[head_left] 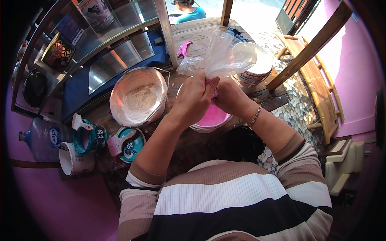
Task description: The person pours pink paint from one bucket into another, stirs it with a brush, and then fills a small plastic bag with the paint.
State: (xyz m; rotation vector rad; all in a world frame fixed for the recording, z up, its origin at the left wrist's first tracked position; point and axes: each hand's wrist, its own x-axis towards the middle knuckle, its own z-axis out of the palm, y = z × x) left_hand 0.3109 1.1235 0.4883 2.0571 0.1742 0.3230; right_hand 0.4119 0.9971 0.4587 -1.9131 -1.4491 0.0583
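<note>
My left hand (196, 96) and right hand (233, 98) are closed together on a clear plastic bag (222, 50), gripping it at its gathered part. The bag's loose end fans out above my fists, and a bit of pink shows between the fingers. Directly below stands a white bucket with bright pink paint (212, 116) inside, partly hidden by my hands and forearms. To its left, a larger white bucket (115, 96) holds a heap of pale powder (140, 98).
Left of the buckets are a teal paint can (96, 137), a brush (116, 145) across a teal lid (134, 148), a white tub (76, 160) and a water jug (43, 138). Another white bucket (252, 74) stands beyond my right hand. A wooden post (307, 48) slants on the right.
</note>
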